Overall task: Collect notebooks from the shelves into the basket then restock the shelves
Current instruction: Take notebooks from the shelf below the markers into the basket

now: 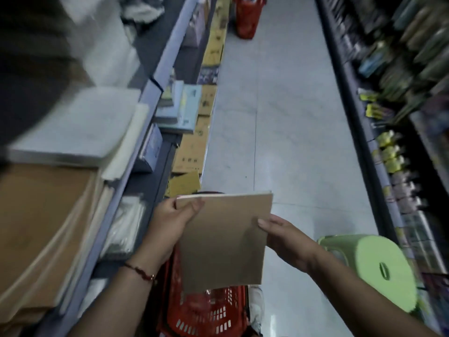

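Note:
A brown kraft-covered notebook (223, 242) is held flat in front of me, above a red plastic basket (206, 314) that stands on the floor. My left hand (171, 222) grips its far left corner, thumb on the cover. My right hand (283, 235) pinches its right edge, thumb on top. On the left shelf (114, 215) lie stacks of brown notebooks (41, 227) and white ones (77, 127). The basket's inside is mostly hidden by the notebook.
A light green plastic stool (374, 268) stands on the floor at my right. A second red basket (247, 15) sits far down the aisle. Lower left shelves carry yellow and blue books (192, 132). Packed shelves (401, 117) line the right side of the pale tiled floor (291, 130).

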Tool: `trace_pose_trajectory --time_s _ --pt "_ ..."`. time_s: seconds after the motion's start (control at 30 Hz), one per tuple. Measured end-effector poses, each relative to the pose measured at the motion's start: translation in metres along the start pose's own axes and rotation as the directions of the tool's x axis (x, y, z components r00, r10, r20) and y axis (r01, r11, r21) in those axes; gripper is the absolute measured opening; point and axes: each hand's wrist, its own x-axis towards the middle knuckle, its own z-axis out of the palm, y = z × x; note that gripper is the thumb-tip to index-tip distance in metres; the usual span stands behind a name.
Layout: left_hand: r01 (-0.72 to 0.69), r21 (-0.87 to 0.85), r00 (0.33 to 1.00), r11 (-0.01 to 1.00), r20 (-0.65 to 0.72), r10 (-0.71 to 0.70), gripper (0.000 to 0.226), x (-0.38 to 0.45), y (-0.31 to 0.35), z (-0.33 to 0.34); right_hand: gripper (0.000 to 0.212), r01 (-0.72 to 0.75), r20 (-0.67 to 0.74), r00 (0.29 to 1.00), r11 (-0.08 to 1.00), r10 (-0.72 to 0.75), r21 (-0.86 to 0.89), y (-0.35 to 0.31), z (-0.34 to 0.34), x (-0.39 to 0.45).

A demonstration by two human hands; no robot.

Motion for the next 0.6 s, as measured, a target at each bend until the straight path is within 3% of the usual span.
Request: trace_pose_trajectory --time_s 0.13,0.27,0.5,0.6 --pt "-0.146 -0.137 0.989 0.98 -0.016 0.145 0.032 -0.039 0.083 -0.002 0.046 0.078 -0.033 0.996 0.994 -0.08 -0.072 -0.037 0.029 -0.06" --pt "-0.272 -0.256 0.96 0.928 -0.008 0.279 0.021 -0.073 0.143 -0.012 0.04 0.233 -0.077 0.968 0.969 -0.239 -0.079 -0.088 0.054 -0.111" --pt "-0.448 -0.174 0.863 0.877 0.172 0.475 0.027 -0.128 0.211 -0.009 0.037 0.44 -0.071 0.894 0.897 -0.441 -0.033 -0.185 0.07 -0.164" --pt "-0.479 -0.142 0.856 0.866 0.144 0.496 0.045 -0.145 0.226 0.007 0.037 0.48 -0.076 0.875 0.878 -0.478 0.002 -0.222 0.067 -0.18"
